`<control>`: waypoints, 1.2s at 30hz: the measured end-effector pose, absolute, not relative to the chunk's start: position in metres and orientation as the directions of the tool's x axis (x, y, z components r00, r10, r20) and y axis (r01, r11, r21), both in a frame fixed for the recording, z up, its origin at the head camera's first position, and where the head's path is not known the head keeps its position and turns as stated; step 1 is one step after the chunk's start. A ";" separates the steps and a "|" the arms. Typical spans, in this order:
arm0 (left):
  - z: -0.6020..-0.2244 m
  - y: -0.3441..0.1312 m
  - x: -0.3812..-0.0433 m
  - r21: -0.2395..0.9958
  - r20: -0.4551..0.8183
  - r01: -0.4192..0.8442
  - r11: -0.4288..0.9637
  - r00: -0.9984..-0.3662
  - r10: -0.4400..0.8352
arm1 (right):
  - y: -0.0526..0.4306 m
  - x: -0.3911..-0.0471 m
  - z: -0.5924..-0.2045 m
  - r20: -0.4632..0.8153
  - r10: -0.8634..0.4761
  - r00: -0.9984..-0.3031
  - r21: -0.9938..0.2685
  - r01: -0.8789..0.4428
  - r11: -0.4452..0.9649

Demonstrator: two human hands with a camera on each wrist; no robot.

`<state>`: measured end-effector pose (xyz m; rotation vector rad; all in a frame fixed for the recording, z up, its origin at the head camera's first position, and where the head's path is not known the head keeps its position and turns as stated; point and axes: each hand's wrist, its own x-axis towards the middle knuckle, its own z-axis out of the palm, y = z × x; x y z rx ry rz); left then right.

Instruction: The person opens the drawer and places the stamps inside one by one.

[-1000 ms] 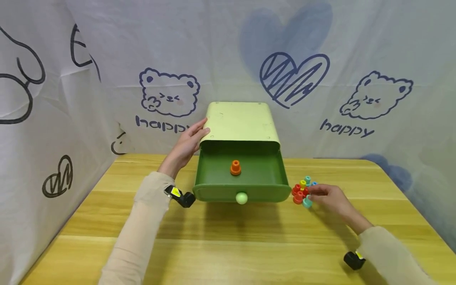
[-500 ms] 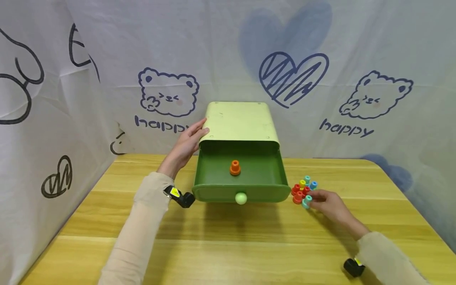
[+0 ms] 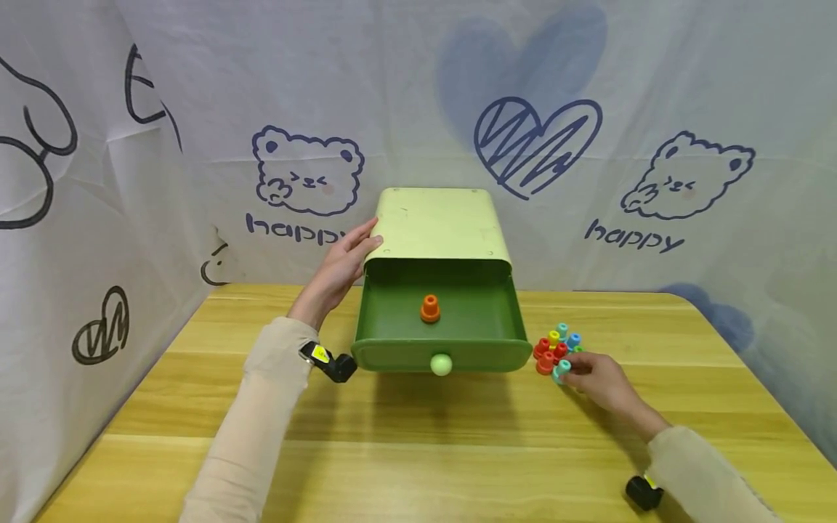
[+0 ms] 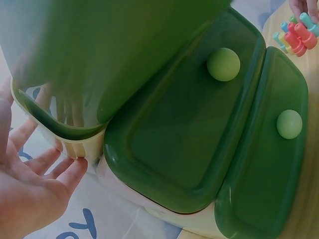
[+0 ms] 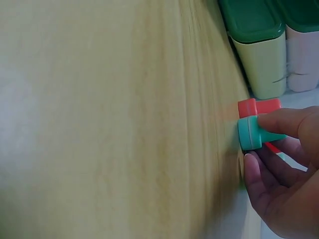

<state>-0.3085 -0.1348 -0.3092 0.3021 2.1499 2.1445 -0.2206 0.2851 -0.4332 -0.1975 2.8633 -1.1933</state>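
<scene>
A small desktop drawer cabinet (image 3: 438,221) with a cream top stands at the middle of the table. Its green top drawer (image 3: 392,319) is pulled out, and an orange stepped peg (image 3: 430,309) stands inside. My left hand (image 3: 336,270) rests against the cabinet's left side, thumb by the top front edge and fingers fairly straight (image 4: 37,189). Right of the drawer, my right hand (image 3: 603,379) pinches a turquoise peg (image 5: 250,133) between thumb and fingers. Beside it stand several other pegs, including a red peg (image 3: 546,362), a yellow peg (image 3: 554,338) and a blue peg (image 3: 573,341).
Two lower drawers with round knobs show in the left wrist view, a middle drawer (image 4: 174,134) and a bottom drawer (image 4: 264,184), both pushed in. A printed cloth (image 3: 418,87) hangs behind the wooden table (image 3: 418,472).
My right hand has drawn back slightly toward me, closing thumb and fingers on the turquoise peg; blue and green pegs show behind it. My left hand stays on the cabinet.
</scene>
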 end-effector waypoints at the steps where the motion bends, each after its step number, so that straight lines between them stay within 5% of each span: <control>1: -0.309 -0.135 -0.308 0.997 0.076 0.077 -0.005 -0.976 0.202 | 0.285 -0.221 -0.433 0.018 -0.130 -0.991 -0.708 -0.105 0.698; 36: -0.310 -0.134 -0.309 0.998 0.067 0.064 -0.023 -0.980 0.189 | 0.297 -0.229 -0.367 0.059 -0.087 -0.994 -0.752 -0.102 0.651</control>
